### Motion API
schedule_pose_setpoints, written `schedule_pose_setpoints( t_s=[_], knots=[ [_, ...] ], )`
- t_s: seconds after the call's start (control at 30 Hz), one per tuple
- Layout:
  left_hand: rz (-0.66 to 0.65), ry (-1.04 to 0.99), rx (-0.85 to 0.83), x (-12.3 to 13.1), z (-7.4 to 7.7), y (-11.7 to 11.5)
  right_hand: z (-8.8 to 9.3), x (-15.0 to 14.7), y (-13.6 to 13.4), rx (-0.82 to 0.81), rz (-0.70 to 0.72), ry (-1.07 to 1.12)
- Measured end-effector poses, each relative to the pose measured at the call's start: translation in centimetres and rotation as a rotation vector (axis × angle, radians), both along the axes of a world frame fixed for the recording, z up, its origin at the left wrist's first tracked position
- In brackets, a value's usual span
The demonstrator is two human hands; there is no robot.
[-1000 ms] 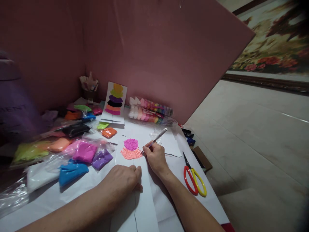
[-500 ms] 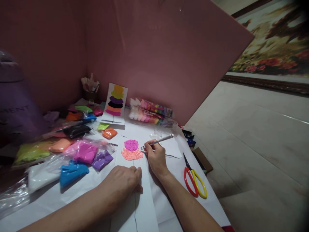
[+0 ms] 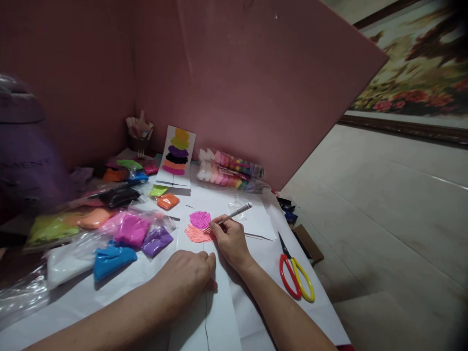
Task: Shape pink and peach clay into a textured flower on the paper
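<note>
My right hand is closed round a slim fork with a ridged, pale handle. The fork's tines are at the right side of the clay, mostly hidden by my fingers. Under them is a rounded magenta clay patch above a wider coral clay patch, both with a grooved surface. They sit on a white sheet with a thin dark line running down it. My left hand rests on this sheet below the clay, fingers curled in; what is beneath them is hidden.
Bagged clay, including blue, pink and purple, lies to the left. Scissors lie at the right. A card with coloured bands leans at the back, beside packs of clay. A purple bottle stands far left.
My right hand has moved slightly left with the fork, bringing its tines over the coral clay's right side. My left hand stays in place on the sheet.
</note>
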State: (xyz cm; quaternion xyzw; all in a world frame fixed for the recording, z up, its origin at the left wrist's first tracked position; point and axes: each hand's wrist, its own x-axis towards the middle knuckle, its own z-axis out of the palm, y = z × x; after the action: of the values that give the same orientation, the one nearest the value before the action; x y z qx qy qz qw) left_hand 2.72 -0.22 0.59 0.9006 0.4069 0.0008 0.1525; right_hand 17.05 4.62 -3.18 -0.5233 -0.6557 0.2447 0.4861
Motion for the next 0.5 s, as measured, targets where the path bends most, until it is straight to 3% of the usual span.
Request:
schedule_pose_setpoints(
  t_s=[0.2, 0.5],
  knots=[
    [-0.008, 0.022, 0.0, -0.02, 0.07, 0.11, -0.17, 0.09, 0.31, -0.063, 0.023, 0.133],
    [-0.014, 0.012, 0.011, -0.06, 0.3, -0.11, -0.24, -0.02, 0.4, -0.087, 0.024, 0.137]
  ],
)
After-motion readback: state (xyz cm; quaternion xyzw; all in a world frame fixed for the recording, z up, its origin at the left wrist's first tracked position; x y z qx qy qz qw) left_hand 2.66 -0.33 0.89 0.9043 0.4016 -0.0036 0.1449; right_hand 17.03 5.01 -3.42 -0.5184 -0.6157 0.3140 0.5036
